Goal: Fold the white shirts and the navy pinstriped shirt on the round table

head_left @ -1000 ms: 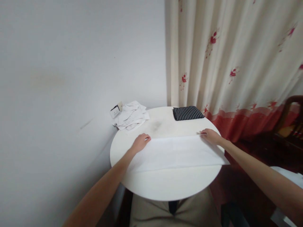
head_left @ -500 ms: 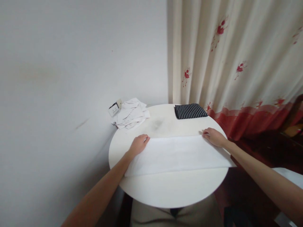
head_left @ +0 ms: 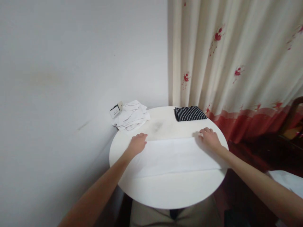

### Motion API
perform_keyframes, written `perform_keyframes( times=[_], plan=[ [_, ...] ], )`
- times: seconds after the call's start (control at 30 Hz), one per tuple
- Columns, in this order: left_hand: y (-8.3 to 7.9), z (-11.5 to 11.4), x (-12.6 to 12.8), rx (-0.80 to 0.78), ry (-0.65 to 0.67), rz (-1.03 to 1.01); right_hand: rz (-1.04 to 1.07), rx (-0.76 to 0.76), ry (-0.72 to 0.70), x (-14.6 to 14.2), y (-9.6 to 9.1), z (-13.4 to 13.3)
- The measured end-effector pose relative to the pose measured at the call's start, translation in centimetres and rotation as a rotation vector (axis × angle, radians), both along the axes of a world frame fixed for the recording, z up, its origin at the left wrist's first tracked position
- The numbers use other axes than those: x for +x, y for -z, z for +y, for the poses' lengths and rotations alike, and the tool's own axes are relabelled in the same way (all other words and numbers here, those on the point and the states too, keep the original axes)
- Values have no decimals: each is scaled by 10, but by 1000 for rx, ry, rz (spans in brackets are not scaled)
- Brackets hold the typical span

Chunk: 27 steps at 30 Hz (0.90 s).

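Note:
A white cloth point(head_left: 175, 156) lies as a long flat strip across the round white table point(head_left: 170, 192). It looks folded, with straight far and near edges. At its far left corner is my left hand point(head_left: 138, 144), palm down, the thumb a little apart from the fingers. My right hand point(head_left: 210, 138) rests over the far right corner, fingers spread and slightly bent. Both hands look open against the cloth, and each covers part of its end. Slight blur softens the fingertips.
A crumpled white cloth pile point(head_left: 131, 116) sits at the table's back left, beside a white socket block point(head_left: 115, 111) by the wall. A folded black-and-white striped cloth point(head_left: 190, 113) lies at the back right. A floral curtain point(head_left: 196, 56) hangs behind.
My fingers have loosened from the cloth's far edge. The right hand has shifted slightly left and its fingers have spread. The cloth's right end has drawn in a little toward the left.

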<state>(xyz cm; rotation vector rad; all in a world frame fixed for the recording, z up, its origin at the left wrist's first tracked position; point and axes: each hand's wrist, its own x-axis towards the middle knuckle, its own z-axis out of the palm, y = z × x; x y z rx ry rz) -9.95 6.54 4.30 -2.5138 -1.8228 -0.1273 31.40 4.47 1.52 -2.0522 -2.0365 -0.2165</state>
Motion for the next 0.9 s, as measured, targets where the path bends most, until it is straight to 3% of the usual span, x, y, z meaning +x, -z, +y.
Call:
perform_keyframes(
  times=[0.1,0.17,0.23,0.3,0.57,0.67,0.77,0.9],
  plan=[
    [18,-30,63,114,102,-108,77,14,-139,-63,4,-25],
    [33,-49,104,102,170,-154,105,-17,-233,-102,10,-42],
    [46,-64,130,46,213,-161,122,-70,-296,-128,17,-56],
    [54,-72,141,5,226,-144,136,-117,-308,-139,23,-65],
    [56,-70,135,15,188,-142,152,-202,-302,-131,23,-58],
    [58,-69,129,13,142,-137,141,-217,-211,-113,27,-51],
    [61,-69,104,17,78,-127,103,-200,-109,-77,33,-46],
    [62,-75,49,76,-56,-81,24,-120,-24,-20,42,-45]
  ],
)
